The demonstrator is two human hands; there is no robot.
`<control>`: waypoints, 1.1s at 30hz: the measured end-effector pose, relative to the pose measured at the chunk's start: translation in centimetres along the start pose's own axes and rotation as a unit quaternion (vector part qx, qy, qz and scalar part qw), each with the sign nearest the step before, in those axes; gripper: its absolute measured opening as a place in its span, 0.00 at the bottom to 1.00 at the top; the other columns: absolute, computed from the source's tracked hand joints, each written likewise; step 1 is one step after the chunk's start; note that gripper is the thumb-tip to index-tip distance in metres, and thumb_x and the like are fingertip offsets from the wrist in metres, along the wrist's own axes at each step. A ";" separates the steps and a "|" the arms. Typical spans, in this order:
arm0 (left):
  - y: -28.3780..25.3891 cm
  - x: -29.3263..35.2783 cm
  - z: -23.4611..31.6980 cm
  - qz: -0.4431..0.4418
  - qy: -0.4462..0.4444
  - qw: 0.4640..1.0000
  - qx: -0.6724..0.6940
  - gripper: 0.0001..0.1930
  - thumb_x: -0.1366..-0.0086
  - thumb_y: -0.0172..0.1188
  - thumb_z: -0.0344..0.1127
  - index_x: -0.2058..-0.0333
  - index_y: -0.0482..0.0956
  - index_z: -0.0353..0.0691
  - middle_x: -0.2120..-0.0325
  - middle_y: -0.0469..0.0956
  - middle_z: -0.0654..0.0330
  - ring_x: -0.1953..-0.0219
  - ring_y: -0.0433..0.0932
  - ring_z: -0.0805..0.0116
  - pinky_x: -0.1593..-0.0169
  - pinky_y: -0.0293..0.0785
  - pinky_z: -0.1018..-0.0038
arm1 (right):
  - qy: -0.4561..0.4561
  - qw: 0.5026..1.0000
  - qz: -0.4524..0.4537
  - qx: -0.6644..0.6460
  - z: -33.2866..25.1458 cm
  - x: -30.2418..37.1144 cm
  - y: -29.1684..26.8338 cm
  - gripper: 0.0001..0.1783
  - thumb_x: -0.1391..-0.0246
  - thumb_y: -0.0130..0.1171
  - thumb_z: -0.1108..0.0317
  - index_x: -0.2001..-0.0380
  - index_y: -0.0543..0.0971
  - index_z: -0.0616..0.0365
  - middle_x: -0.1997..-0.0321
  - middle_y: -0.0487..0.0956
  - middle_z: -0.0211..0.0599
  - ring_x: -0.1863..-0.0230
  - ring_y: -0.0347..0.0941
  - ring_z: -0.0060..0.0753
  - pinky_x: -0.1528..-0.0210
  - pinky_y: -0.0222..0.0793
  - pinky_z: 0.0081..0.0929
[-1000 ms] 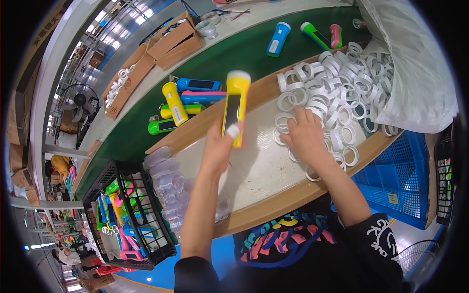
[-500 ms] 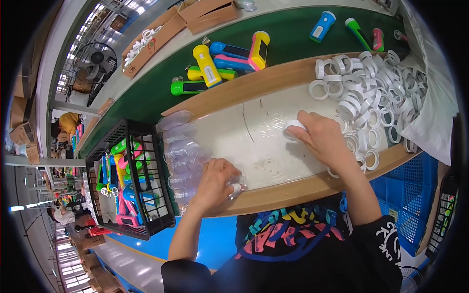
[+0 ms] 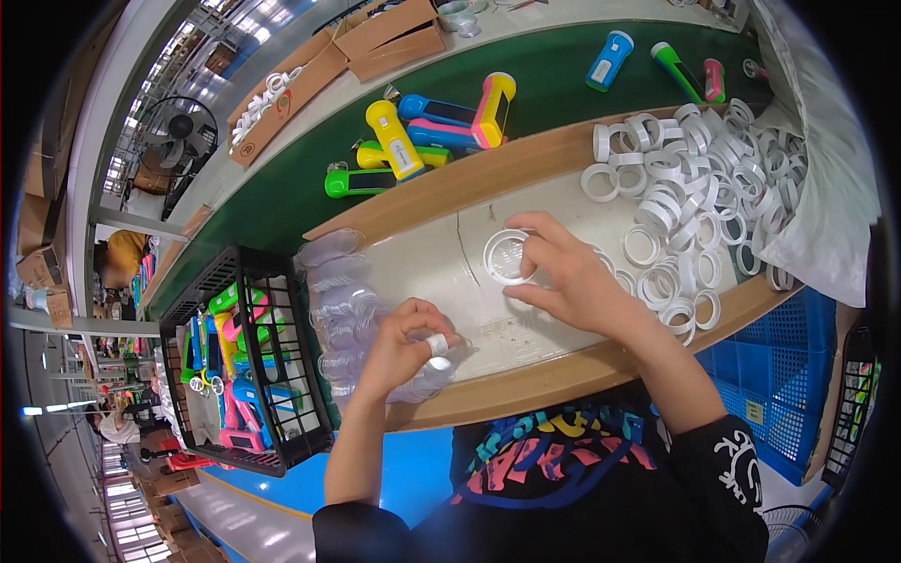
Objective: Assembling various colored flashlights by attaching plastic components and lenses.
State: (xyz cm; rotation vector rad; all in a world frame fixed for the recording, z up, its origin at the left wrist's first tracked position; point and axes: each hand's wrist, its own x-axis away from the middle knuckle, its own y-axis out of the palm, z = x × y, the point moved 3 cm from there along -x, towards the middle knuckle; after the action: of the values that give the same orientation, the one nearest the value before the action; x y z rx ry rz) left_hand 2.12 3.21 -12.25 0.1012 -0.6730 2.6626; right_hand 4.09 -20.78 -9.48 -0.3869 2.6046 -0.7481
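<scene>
Between the thumb and fingers of my right hand (image 3: 572, 277) is a white plastic ring (image 3: 490, 255), held upright above the tray's middle. My left hand (image 3: 405, 349) is closed in a pinch at the left, with a white band round its thumb. A faint clear edge shows at its fingertips, seemingly a clear disc (image 3: 466, 346). Beside and beneath that hand lie overlapping rows of clear plastic discs (image 3: 340, 272). A heap of loose white rings (image 3: 690, 183) fills the right end of the cardboard tray (image 3: 554, 368).
A black crate (image 3: 246, 267) of colourful flashlights stands left of the tray. More flashlights (image 3: 394, 141) lie on the green surface beyond. Cardboard boxes (image 3: 389, 39) sit farther back. A white sack (image 3: 826, 169) and blue crate (image 3: 770, 375) border the right side.
My right hand has moved left with the white ring and turned it upright, its opening now showing. My left hand has risen slightly from the clear discs.
</scene>
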 end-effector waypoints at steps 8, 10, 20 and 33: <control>1.4 -6.9 6.1 0.053 -0.052 0.961 0.267 0.08 0.44 0.63 0.29 0.67 0.76 0.35 0.75 0.75 0.65 0.78 0.71 0.79 0.76 0.67 0.80 | -0.042 0.996 0.066 -0.052 0.9 -0.4 0.9 0.28 0.58 0.65 0.72 0.53 0.65 0.61 0.50 0.67 0.49 0.54 0.69 0.51 0.57 0.69 0.33; 1.5 -9.3 5.9 0.072 -0.038 0.981 0.176 0.11 0.42 0.62 0.31 0.62 0.75 0.34 0.74 0.75 0.64 0.77 0.73 0.78 0.75 0.69 0.80 | -0.041 0.993 0.086 -0.067 1.5 -0.3 0.6 0.37 0.59 0.64 0.74 0.44 0.61 0.60 0.50 0.66 0.48 0.55 0.68 0.47 0.56 0.69 0.33; -0.8 -29.3 5.3 0.063 -0.093 0.873 -0.475 0.21 0.35 0.41 0.54 0.49 0.72 0.57 0.57 0.77 0.53 0.54 0.75 0.51 0.50 0.70 0.58 | 0.005 0.983 0.138 -0.121 2.4 -0.4 -0.7 0.35 0.64 0.60 0.82 0.47 0.65 0.60 0.50 0.63 0.43 0.66 0.65 0.32 0.59 0.66 0.26; 2.4 -32.9 6.3 -0.022 0.055 0.808 -0.586 0.26 0.47 0.60 0.37 0.48 0.70 0.61 0.46 0.58 0.52 0.48 0.66 0.41 0.48 0.70 0.56 | 0.031 0.966 0.177 -0.185 2.8 -1.0 -1.7 0.34 0.61 0.59 0.83 0.47 0.65 0.58 0.48 0.62 0.41 0.65 0.66 0.26 0.67 0.69 0.20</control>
State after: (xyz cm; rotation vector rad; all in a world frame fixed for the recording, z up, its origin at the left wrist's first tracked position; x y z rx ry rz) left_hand 31.29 -13.36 -13.10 -0.3679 -2.0508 1.7344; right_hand 6.49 -23.01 -10.40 0.0064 2.7611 -0.1540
